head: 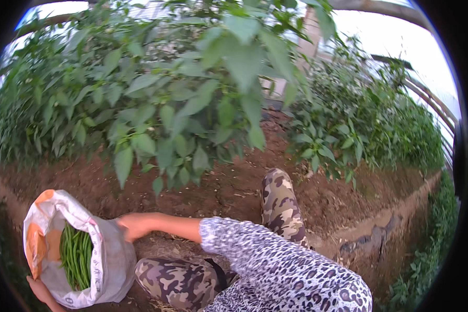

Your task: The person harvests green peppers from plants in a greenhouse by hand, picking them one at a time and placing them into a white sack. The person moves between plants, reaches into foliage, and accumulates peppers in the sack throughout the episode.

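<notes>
At the lower left an open white woven sack (119, 265) with orange patches and printed writing stands tilted on the soil. Its rim is rolled outward, and long thin green peppers (76, 255) lie inside. My left hand (39, 289) grips the sack's near-left rim, partly cut off by the dark edge of the picture. Across my body reaches my right arm in a leopard-print sleeve. My right hand (134, 226) is at the sack's right outer side, blurred, so its fingers cannot be made out.
Leafy pepper plants (171, 93) rise in front, some leaves close to the camera. More plants (347, 117) grow at the right beyond a pale post (308, 39). My camouflage-clad knees (280, 199) rest over brown soil (226, 187). A raised soil edge (394, 202) runs along the right.
</notes>
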`<state>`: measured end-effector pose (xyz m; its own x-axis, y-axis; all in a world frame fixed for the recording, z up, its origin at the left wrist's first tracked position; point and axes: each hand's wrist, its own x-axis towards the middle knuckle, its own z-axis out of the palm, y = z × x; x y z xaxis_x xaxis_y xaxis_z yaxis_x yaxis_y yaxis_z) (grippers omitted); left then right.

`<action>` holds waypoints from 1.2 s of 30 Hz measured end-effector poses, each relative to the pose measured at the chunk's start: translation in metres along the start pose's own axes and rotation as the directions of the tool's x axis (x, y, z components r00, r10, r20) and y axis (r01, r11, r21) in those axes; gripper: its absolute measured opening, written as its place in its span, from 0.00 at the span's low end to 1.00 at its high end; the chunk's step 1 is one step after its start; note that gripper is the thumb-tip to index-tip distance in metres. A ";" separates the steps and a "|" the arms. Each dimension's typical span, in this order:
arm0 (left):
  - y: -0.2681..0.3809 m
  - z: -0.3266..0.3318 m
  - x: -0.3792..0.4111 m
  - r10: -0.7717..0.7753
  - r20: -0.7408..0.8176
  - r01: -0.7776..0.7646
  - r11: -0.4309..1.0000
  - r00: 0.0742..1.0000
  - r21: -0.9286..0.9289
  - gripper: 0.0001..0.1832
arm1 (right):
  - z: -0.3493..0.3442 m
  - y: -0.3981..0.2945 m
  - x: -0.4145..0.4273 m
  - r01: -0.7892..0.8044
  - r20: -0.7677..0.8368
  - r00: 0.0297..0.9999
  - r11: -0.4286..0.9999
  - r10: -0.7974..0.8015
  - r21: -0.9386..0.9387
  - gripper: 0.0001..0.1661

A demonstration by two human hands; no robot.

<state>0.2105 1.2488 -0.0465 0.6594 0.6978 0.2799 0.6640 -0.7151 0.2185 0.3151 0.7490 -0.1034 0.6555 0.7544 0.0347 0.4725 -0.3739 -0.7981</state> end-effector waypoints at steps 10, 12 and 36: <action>0.140 -0.075 -0.151 0.523 -0.076 -0.508 0.769 0.849 -0.387 0.23 | -0.053 0.126 -0.273 -0.748 -0.270 0.654 0.657 0.707 -0.090 0.24; 0.197 -0.103 -0.211 0.538 -0.010 -0.457 0.707 0.843 -0.540 0.23 | -0.079 0.144 -0.317 -0.741 -0.475 0.562 0.667 0.678 0.074 0.28; 0.578 0.033 -0.534 0.978 0.155 -0.337 0.100 -0.140 -0.936 0.17 | -0.351 0.425 -0.538 0.363 -0.925 0.099 0.853 0.366 0.376 0.36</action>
<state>0.2540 0.4640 -0.1008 0.6118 -0.7905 0.0297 -0.4860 -0.3460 0.8025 0.3694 -0.0052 -0.2499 0.7831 -0.5612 0.2680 0.4190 0.1576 -0.8942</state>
